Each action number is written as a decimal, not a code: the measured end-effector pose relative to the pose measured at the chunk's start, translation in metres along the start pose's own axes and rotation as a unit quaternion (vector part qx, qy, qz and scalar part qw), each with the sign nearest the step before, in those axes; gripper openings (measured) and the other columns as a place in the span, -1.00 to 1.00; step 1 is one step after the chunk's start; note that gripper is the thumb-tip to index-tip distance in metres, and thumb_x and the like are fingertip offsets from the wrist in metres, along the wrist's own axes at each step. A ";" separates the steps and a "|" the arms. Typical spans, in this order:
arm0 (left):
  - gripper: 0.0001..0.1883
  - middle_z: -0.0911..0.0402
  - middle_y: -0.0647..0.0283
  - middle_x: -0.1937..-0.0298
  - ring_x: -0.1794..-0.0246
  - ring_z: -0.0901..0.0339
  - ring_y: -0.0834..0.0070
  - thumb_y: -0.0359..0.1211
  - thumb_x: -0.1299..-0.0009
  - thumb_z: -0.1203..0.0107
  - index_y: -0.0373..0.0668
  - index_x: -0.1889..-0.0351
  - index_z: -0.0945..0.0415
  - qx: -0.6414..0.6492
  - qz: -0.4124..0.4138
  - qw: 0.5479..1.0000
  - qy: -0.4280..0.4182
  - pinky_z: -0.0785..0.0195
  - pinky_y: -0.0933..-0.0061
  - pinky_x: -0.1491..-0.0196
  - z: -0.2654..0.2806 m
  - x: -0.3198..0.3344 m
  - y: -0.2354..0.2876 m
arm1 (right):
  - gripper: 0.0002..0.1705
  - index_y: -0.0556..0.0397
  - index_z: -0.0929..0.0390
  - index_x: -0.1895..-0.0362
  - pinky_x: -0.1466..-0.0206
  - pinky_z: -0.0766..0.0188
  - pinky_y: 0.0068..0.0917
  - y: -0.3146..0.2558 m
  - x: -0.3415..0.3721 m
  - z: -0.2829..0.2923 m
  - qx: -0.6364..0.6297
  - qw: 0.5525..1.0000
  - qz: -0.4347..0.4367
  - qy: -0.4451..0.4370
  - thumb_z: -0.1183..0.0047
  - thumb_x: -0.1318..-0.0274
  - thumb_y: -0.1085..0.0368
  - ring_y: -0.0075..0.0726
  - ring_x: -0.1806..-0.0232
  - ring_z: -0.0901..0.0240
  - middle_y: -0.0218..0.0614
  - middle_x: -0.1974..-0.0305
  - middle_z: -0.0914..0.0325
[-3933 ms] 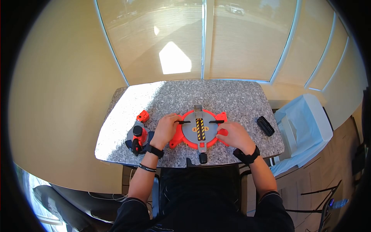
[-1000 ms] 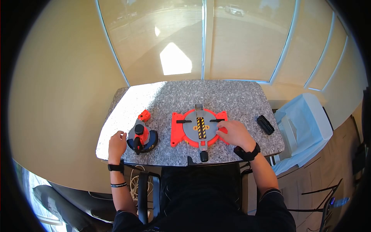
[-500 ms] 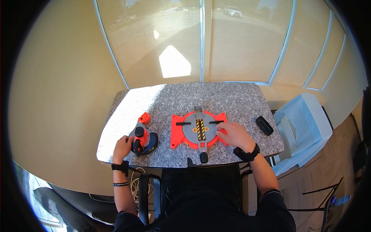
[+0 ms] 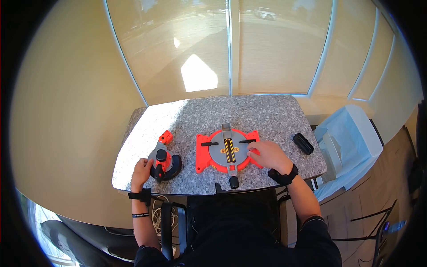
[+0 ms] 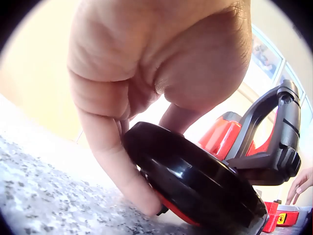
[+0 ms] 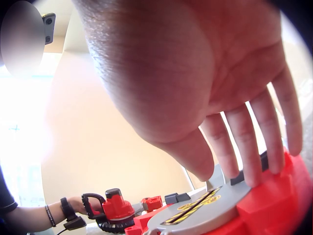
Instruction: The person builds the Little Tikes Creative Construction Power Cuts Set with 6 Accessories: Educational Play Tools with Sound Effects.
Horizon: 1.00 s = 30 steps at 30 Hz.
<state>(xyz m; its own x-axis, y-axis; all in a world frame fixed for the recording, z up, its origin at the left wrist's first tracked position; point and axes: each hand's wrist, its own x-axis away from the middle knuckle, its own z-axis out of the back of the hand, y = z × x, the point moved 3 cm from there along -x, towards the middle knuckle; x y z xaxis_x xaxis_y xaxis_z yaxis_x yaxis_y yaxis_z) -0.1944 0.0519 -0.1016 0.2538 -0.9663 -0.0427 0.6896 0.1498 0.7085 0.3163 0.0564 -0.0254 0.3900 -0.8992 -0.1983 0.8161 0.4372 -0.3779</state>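
Note:
My left hand (image 4: 141, 171) is at the left side of a toy miter saw's upper part (image 4: 162, 156), which is red, grey and black. In the left wrist view its fingers and thumb pinch the round black blade guard (image 5: 190, 178); the black handle (image 5: 288, 122) stands to the right. At the middle of the table sits the red saw base (image 4: 203, 155), with a grey round turntable (image 4: 218, 155) and a striped slot. My right hand (image 4: 270, 155) lies over the base's right end, its fingers straight and fingertips at the black fence bar (image 4: 247, 141).
A black case-like object (image 4: 303, 143) lies on the speckled table (image 4: 262, 111) at the right. Beyond the table's right edge stands a bin with a light blue liner (image 4: 351, 151). A chair armrest (image 4: 167, 231) is below the left forearm.
My left hand has left the base's left fence bar, swung out to the left and come in to the saw's upper part. The right hand stays at the base's right end.

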 end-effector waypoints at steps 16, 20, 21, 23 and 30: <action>-0.73 -0.71 -0.08 0.33 0.29 -0.71 0.05 -0.30 -0.52 -0.22 -0.39 0.11 -0.56 -0.014 -0.149 0.985 0.086 -0.51 0.20 0.17 0.028 0.043 0.114 | -0.61 -0.03 -0.68 -0.08 -0.09 -0.59 -0.11 -0.038 -0.024 0.032 -0.034 0.994 0.074 0.068 -0.31 -0.17 0.17 0.08 -0.01 -0.64 -0.15 -0.01 -0.71; -0.73 -0.73 -0.09 0.32 0.30 -0.72 0.06 -0.30 -0.50 -0.24 -0.39 0.08 -0.57 -0.019 -0.162 0.983 0.078 -0.52 0.21 0.19 0.033 0.057 0.151 | -0.42 -0.08 -0.58 -0.25 -0.16 -0.56 -0.10 -0.069 -0.034 0.037 -0.033 0.984 0.136 0.109 -0.33 -0.10 0.21 0.05 -0.14 -0.58 -0.13 -0.13 -0.62; -0.73 -0.74 -0.09 0.32 0.32 -0.73 0.06 -0.31 -0.49 -0.25 -0.38 0.08 -0.58 -0.017 -0.173 0.982 0.071 -0.52 0.22 0.22 0.033 0.061 0.163 | -0.34 -0.09 -0.54 -0.31 -0.20 -0.55 -0.09 -0.078 -0.037 0.037 -0.028 0.978 0.168 0.122 -0.34 -0.06 0.23 0.05 -0.20 -0.54 -0.13 -0.21 -0.55; -0.73 -0.74 -0.09 0.31 0.34 -0.73 0.06 -0.31 -0.47 -0.27 -0.37 0.07 -0.59 -0.015 -0.183 0.981 0.064 -0.52 0.22 0.24 0.033 0.070 0.185 | -0.26 -0.10 -0.50 -0.37 -0.24 -0.53 -0.08 -0.091 -0.043 0.033 -0.023 0.971 0.199 0.134 -0.36 -0.03 0.25 0.05 -0.25 -0.49 -0.13 -0.29 -0.49; -0.78 -0.76 -0.03 0.31 0.35 -0.75 0.08 -0.36 -0.44 -0.30 -0.33 0.11 -0.61 0.007 -0.245 0.969 0.035 -0.54 0.25 0.27 0.017 0.086 0.228 | -0.14 -0.07 -0.43 -0.42 -0.29 -0.49 -0.06 -0.118 -0.055 0.021 0.005 0.956 0.254 0.148 -0.40 0.06 0.29 0.04 -0.30 -0.44 -0.18 -0.27 -0.44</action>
<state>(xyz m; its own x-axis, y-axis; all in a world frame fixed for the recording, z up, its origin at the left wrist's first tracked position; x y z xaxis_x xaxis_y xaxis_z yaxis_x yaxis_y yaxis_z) -0.0269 -0.0009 0.0683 -0.0553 -0.9043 -0.4233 0.7293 -0.3261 0.6014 0.2074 0.0542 0.0493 0.6012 -0.5268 -0.6008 0.5583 0.8149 -0.1559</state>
